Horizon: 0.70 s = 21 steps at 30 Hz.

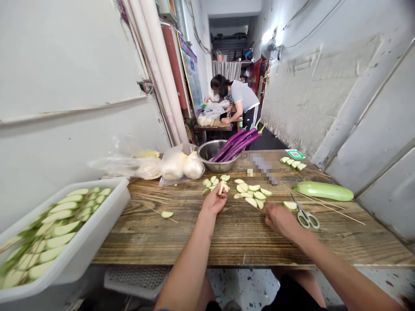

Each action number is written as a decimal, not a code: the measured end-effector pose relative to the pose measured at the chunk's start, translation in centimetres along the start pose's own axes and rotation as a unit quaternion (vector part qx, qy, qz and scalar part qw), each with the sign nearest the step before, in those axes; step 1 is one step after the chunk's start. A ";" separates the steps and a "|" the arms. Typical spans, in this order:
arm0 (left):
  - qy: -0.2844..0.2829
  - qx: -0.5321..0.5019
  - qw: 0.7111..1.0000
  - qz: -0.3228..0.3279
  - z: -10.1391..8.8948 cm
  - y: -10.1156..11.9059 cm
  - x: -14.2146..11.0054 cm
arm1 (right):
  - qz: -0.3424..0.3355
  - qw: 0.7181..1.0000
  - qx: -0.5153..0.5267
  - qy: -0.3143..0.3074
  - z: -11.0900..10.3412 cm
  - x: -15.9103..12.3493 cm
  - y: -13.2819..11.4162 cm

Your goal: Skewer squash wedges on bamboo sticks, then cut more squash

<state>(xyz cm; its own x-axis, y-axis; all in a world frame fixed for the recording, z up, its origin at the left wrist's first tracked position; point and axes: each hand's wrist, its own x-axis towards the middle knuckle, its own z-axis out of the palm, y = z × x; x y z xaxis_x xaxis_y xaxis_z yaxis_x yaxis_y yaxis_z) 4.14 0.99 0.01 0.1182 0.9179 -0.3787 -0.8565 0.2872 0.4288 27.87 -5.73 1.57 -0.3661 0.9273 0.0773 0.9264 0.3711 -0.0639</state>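
My left hand (215, 201) pinches a pale green zucchini slice (221, 188) between thumb and fingers, beside a small pile of cut slices (213, 180). My right hand (277, 218) is closed in a fist low over the table, seemingly around a thin bamboo skewer that is mostly hidden. Just left of it lies a larger group of zucchini slices (253, 193). One more slice (290, 206) and green-handled scissors (305, 215) rest to its right. A whole zucchini (324, 191) lies farther right, with loose bamboo skewers (327, 203) by it.
A white tub (112, 203) of skewered slices stands at the left. Plastic bags (173, 163) and a steel bowl (202, 152) with purple eggplants (236, 144) line the back edge. A blurred knife-like shape (262, 167) lies right of the bowl. Another person (244, 97) bends over a farther table.
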 end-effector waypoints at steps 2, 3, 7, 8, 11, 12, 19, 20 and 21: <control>-0.014 -0.065 0.997 -0.034 -0.3 0.3 0.5 | 0.004 0.995 0.093 0.038 0.1 -0.5 -0.7; -0.020 -0.087 0.995 -0.037 -0.5 0.5 0.7 | 0.007 0.988 0.145 0.055 0.3 -0.6 -1.2; -0.040 -0.125 0.991 0.002 -1.4 1.2 1.2 | 0.008 0.932 0.355 0.068 1.6 0.6 -3.6; -0.042 -0.126 0.991 0.016 -1.5 1.3 1.3 | 0.005 0.915 0.399 0.060 1.9 1.2 -4.2; -0.030 -0.135 0.989 0.057 -1.4 1.7 1.2 | -0.007 0.874 0.483 0.051 2.8 3.2 -5.8; -0.021 -0.142 0.987 0.067 -1.3 1.8 1.2 | -0.013 0.866 0.498 0.049 3.0 3.8 -6.2; 0.001 -0.125 0.987 0.098 -0.9 2.0 0.9 | -0.057 0.875 0.480 -0.018 1.9 5.8 -7.7; 0.011 -0.120 0.987 0.108 -1.0 1.9 0.9 | -0.062 0.881 0.469 -0.011 1.8 6.0 -7.9; 0.025 -0.114 0.986 0.117 -1.0 1.9 1.0 | -0.065 0.886 0.459 0.007 1.8 6.1 -8.0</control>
<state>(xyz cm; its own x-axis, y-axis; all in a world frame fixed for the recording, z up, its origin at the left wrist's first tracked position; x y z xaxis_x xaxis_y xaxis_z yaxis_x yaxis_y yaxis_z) 2.13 2.15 -0.39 -0.1166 0.9358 -0.3326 -0.9487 -0.0059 0.3161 18.04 -2.99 0.75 -0.4572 0.8759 0.1544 0.4134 0.3630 -0.8351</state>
